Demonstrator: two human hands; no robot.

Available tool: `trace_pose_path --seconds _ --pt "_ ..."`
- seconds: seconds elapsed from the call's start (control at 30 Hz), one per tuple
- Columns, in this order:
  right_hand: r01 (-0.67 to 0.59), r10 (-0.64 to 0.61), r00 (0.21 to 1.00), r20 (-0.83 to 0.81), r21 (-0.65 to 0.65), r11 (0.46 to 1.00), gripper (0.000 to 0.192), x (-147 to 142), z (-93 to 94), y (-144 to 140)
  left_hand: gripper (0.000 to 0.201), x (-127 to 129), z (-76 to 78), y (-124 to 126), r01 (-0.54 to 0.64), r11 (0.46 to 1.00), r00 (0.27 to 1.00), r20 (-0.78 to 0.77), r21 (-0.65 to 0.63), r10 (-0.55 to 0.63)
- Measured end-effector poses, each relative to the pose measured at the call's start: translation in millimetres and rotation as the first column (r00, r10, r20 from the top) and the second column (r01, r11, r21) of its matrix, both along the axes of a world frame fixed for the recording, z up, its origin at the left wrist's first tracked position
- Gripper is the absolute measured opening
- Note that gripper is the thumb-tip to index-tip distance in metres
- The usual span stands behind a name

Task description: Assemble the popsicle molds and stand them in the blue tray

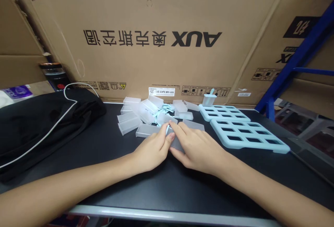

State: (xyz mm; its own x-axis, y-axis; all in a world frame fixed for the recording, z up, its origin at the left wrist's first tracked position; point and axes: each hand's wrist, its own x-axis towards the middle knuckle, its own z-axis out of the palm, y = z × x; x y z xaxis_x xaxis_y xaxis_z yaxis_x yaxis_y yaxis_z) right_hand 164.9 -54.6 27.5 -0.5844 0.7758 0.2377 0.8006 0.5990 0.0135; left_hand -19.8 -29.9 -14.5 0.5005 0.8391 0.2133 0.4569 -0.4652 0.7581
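**Hands on a mold cup**

Left hand (151, 150) and right hand (197, 148) pinch one frosted cup (174, 140) flat on the counter (104, 171), near the cup pile (146, 114). Trays (245, 133) sit right. Likely next: lift, align with a slot.

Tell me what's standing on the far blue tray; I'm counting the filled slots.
One translucent mould with a blue stick stands in the back corner slot of the far tray. Its other slots show as dark, open holes. The near tray carries nothing.
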Motion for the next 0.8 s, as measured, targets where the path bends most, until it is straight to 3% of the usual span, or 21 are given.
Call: trace_pose_path --seconds 0.17,0.27,0.37,0.43,0.53,0.63,0.73,0.8 --pt "-0.031 0.032 0.999 0.008 -0.031 0.999 0.061 -2 -4.5 -1 0.045 -3 -3.3 -2 -0.029 0.994 0.997 -0.074 0.101 0.037" --pt "-0.074 0.067 0.990 -0.125 -0.060 0.995 0.064 -1 -10.6 5 0.043 -2 0.4 -3 -0.033 0.992 0.997 -0.060 0.121 0.041" --pt "-0.201 0.182 0.943 -0.279 -0.038 0.979 0.071 5 -12.1 16 0.038 -1 8.8 -1 -0.063 0.984 0.997 0.048 0.169 0.056" --pt "-0.299 0.276 0.903 -0.329 -0.019 0.954 0.066 13 -8.8 25 0.033 -3 14.4 1 -0.127 0.953 0.986 0.137 0.274 0.092" --pt "-0.317 0.302 0.889 -0.344 0.014 0.948 0.055 27 -2.7 37 0.018 -12 19.3 6 -0.159 0.842 0.972 0.231 0.516 0.042" --pt "-0.247 0.249 0.943 -0.222 0.037 0.968 0.041 37 -2.7 45 0.017 -20 19.4 7 -0.024 0.753 0.964 0.213 0.658 -0.156" --pt "-0.266 0.266 0.963 -0.043 0.014 0.964 0.028 37 -8.0 49 0.022 -21 16.0 3 0.175 0.755 0.923 0.161 0.632 -0.348" --pt "-0.274 0.273 0.962 0.017 0.019 0.962 0.027 33 -10.9 50 0.022 -17 10.9 -2 0.318 0.777 0.887 0.118 0.544 -0.446"
